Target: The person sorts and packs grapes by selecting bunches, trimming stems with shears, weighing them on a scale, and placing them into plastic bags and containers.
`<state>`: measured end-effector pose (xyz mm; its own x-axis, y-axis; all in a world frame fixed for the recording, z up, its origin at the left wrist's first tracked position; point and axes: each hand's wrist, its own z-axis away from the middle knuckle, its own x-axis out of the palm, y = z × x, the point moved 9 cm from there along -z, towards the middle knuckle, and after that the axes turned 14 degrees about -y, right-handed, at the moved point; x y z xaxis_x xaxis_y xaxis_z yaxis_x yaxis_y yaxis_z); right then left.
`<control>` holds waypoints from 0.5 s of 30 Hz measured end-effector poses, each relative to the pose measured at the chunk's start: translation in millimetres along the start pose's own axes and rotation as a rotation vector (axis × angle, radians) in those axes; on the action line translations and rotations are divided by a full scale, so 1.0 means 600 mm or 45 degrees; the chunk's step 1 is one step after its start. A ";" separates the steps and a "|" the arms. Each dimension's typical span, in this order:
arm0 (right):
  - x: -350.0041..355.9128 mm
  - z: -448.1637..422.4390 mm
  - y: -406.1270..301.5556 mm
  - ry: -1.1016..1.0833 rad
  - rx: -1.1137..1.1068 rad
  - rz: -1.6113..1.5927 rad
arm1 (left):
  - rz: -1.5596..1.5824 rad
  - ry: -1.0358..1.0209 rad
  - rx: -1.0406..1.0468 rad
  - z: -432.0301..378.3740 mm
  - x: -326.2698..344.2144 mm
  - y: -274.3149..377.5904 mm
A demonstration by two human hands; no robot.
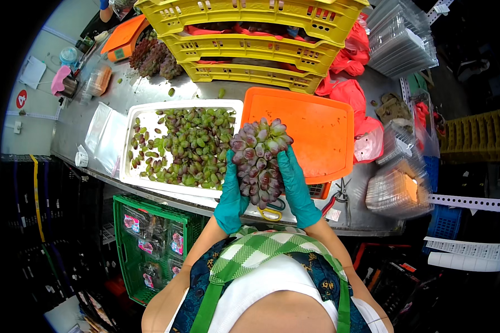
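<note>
My left hand point(232, 200) and my right hand point(296, 187), both in teal gloves, hold a bunch of purple-green elongated grapes point(260, 162) from its two sides. The bunch is over the gap between a white tray and an orange scale platform. Loose green and reddish grapes point(196, 145) lie in the white tray point(183, 192) at the left. The orange scale platform point(316, 137) bears small specks of debris. Below the bunch lie yellow-and-teal-handled scissors point(271, 214). Red-handled pliers or snips point(337, 197) rest right of the scale.
Yellow crates point(254, 50) are stacked behind the tray and scale. Clear plastic containers point(396, 191) and red bags point(354, 104) stand at the right. Plastic bags point(105, 133) lie left of the tray. A green crate point(150, 249) holds packed boxes below the table edge. Another person's hand point(106, 13) shows top left.
</note>
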<state>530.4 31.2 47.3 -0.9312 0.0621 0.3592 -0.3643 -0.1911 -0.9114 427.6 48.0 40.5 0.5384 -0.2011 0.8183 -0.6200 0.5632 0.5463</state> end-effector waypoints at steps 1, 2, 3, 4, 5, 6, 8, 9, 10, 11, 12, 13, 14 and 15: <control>-0.001 0.003 -0.011 0.043 -0.044 0.141 | -0.013 0.003 0.003 -0.001 -0.001 0.000; -0.003 0.000 -0.001 0.034 -0.029 0.067 | -0.005 0.002 -0.006 -0.002 -0.002 -0.002; -0.007 -0.004 0.011 0.020 -0.014 -0.007 | 0.003 0.003 -0.012 0.000 -0.004 -0.004; -0.008 -0.006 0.018 0.006 0.001 -0.081 | 0.011 0.004 -0.017 0.001 -0.006 -0.007; -0.005 -0.005 0.022 -0.033 0.034 -0.193 | -0.054 0.055 0.026 0.003 -0.014 -0.003; 0.001 -0.004 0.021 -0.070 0.067 -0.304 | -0.117 0.106 0.070 0.004 -0.019 0.001; 0.002 -0.006 0.029 -0.059 0.085 -0.485 | -0.344 0.210 0.188 0.013 -0.014 0.019; 0.003 -0.009 0.031 -0.078 0.065 -0.611 | -0.513 0.172 0.236 0.015 -0.001 0.029; 0.003 -0.011 0.031 -0.098 0.045 -0.737 | -0.682 0.133 0.284 0.017 0.011 0.038; 0.003 -0.013 0.032 -0.117 0.025 -0.864 | -0.851 0.093 0.332 0.020 0.025 0.046; 0.002 -0.015 0.030 -0.148 -0.019 -0.912 | -0.978 0.098 0.322 0.026 0.037 0.048; -0.001 -0.015 0.031 -0.173 -0.049 -0.943 | -0.988 0.048 0.318 0.026 0.051 0.052; -0.003 -0.016 0.028 -0.204 -0.091 -0.955 | -0.997 -0.003 0.313 0.025 0.065 0.058; -0.004 -0.016 0.030 -0.240 -0.128 -0.960 | -1.004 -0.052 0.307 0.023 0.072 0.061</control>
<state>526.1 37.0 28.1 -0.4173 -0.0294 0.9083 -0.9053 -0.0734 -0.4183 420.1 48.8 98.2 0.8485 -0.4971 0.1818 -0.1767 0.0577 0.9826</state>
